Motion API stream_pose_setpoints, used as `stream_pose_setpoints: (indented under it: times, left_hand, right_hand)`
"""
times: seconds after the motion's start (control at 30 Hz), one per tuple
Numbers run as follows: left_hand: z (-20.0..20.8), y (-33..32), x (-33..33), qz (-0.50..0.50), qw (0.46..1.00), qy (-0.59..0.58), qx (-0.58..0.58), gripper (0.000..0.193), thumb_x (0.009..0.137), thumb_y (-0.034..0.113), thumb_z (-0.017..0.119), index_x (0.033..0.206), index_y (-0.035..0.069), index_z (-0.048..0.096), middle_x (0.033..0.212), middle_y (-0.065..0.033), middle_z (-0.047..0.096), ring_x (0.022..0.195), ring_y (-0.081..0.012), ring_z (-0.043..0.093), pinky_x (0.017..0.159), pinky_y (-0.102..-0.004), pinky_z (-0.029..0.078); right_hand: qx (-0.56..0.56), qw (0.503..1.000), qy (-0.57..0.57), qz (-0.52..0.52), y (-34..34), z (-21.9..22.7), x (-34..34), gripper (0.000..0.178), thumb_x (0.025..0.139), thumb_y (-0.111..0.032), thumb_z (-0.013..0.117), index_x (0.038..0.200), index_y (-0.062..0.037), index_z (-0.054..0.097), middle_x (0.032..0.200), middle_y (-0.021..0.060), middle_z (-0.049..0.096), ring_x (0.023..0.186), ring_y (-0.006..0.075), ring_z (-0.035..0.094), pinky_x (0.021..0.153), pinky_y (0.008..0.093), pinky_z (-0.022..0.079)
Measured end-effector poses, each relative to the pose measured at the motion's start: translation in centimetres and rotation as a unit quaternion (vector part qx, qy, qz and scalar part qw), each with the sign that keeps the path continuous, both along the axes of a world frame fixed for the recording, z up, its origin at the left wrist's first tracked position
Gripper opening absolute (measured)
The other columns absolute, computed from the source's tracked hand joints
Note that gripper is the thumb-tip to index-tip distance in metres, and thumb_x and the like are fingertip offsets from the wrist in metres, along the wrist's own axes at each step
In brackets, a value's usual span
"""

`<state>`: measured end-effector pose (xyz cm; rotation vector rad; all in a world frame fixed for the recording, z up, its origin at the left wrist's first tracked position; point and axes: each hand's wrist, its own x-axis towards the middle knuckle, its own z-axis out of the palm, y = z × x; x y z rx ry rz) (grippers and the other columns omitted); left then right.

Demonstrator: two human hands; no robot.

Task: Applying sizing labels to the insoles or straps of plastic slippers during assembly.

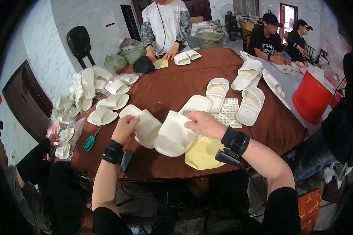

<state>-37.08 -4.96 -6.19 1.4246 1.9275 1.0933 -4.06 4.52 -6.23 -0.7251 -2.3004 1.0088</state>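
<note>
I can't see the fingertips of the person's left hand (124,130), tucked behind the left slipper (148,129), whose right edge disappears behind the right slipper (174,135). How far the right hand's (206,124) fingers reach round, I can't make out, nor which slipper the pale rounded sole (195,104) beyond belongs to. Marks on the sticker sheet (228,112) are too tiny to read; the yellow bag (204,157) is partly covered. Glare on the plastic bags (66,111) muddles what's inside. Across the counter (176,82), the top edge cuts off the standing person's (168,23) head; the dark rim swallows part of the person at left (25,197).
</note>
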Motion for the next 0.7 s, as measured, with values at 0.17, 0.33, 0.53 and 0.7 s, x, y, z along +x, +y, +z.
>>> stream_pose_setpoints:
  times: [0.17,0.33,0.53,0.7]
  left_hand:
    - [2.8,-1.5,0.2,-0.042,0.997,0.062,0.001,0.034,0.094,0.033,0.066,0.089,-0.001,0.069,0.066,0.0032,0.056,0.056,-0.0064,0.052,0.051,-0.0232,0.043]
    - [6.7,-3.0,3.0,-0.151,0.980,0.128,-0.019,0.030,0.093,0.028,0.068,0.085,-0.001,0.069,0.072,0.0010,0.062,0.066,-0.0057,0.053,0.059,-0.0260,0.046]
    - [3.2,-3.2,4.6,-0.243,0.944,0.221,-0.031,0.022,0.093,0.021,0.066,0.101,0.001,0.070,0.082,-0.0087,0.069,0.073,-0.0193,0.062,0.066,-0.0332,0.050]
    - [3.9,-3.2,7.4,-0.288,0.838,0.431,0.171,0.035,0.089,0.020,0.070,0.119,0.003,0.066,0.086,-0.0145,0.072,0.076,-0.0314,0.067,0.070,-0.0375,0.053]
  right_hand:
    - [0.071,0.997,-0.032,-0.009,-1.2,2.5,1.2,0.029,0.088,-0.021,0.066,0.104,0.0026,0.066,0.091,0.0188,0.068,0.083,0.0304,0.067,0.076,0.0388,0.052]
    - [0.123,0.992,-0.013,0.034,-2.2,4.5,1.6,0.024,0.086,-0.020,0.065,0.097,0.0019,0.066,0.093,0.0222,0.069,0.089,0.0371,0.068,0.081,0.0434,0.052]
    - [0.032,0.997,-0.058,0.050,-3.2,2.5,1.5,0.024,0.089,-0.021,0.064,0.099,0.0014,0.066,0.094,0.0214,0.069,0.091,0.0358,0.068,0.080,0.0435,0.052]
    - [0.031,0.998,-0.048,0.040,-2.5,-0.6,1.9,0.030,0.090,-0.019,0.063,0.111,0.0025,0.065,0.097,0.0204,0.070,0.085,0.0314,0.069,0.077,0.0394,0.053]
